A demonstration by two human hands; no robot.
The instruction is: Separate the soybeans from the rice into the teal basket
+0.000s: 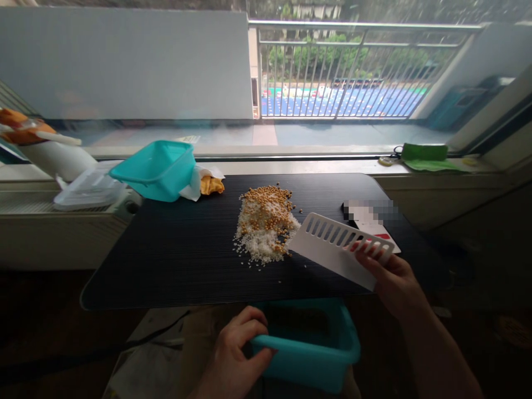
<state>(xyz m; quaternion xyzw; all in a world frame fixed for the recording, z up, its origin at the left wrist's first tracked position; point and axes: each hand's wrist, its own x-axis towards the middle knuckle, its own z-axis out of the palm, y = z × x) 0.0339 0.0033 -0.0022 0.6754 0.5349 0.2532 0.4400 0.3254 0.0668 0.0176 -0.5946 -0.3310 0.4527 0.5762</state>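
My right hand (393,277) grips a white slotted plastic scraper (324,252) by its right end. The scraper's left end reaches the edge of a heap of white rice (261,246) with yellow soybeans (268,205) on top, lying on the black table (178,249). Below the table's front edge, my left hand (245,346) is closed on the left rim of a turquoise plastic tub (307,354). Shadow hides most of the tub's inside.
Another turquoise tub (160,172) stands at the table's back left corner, beside a crumpled orange and white wrapper (211,184). A clear lid (91,188) rests further left. A partly blurred flat item (369,221) lies behind the scraper. A green cloth (430,157) is on the windowsill.
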